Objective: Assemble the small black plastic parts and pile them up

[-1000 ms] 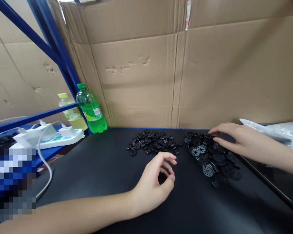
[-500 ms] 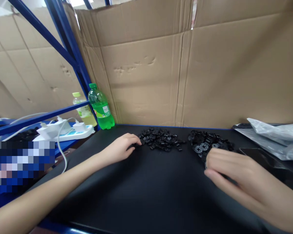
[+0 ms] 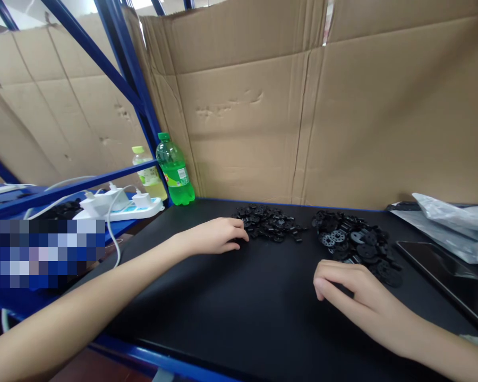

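My left hand [image 3: 219, 236] rests at the left edge of a pile of small black plastic pieces [image 3: 266, 223]. Its fingers curve toward the pile, with the thumb apart from them, and no piece shows in its grasp. Closer to me and in front of a second heap, of round black slotted discs [image 3: 366, 246], is my right hand [image 3: 350, 289]. Thumb and fingertips are pressed together there; whatever they may hold is hidden behind them.
A dark flat phone or tablet [image 3: 446, 281] lies at the right, below clear plastic bags [image 3: 458, 228]. Green and pale bottles stand at the back left, near a white power strip [image 3: 143, 211]. Cardboard [image 3: 242, 132] walls off the table's far side.
My right hand has drawn back from the disc heap toward me and left, uncovering more discs. The left hand stays beside the small pieces, its fingers slightly more spread. The view has shifted a little.
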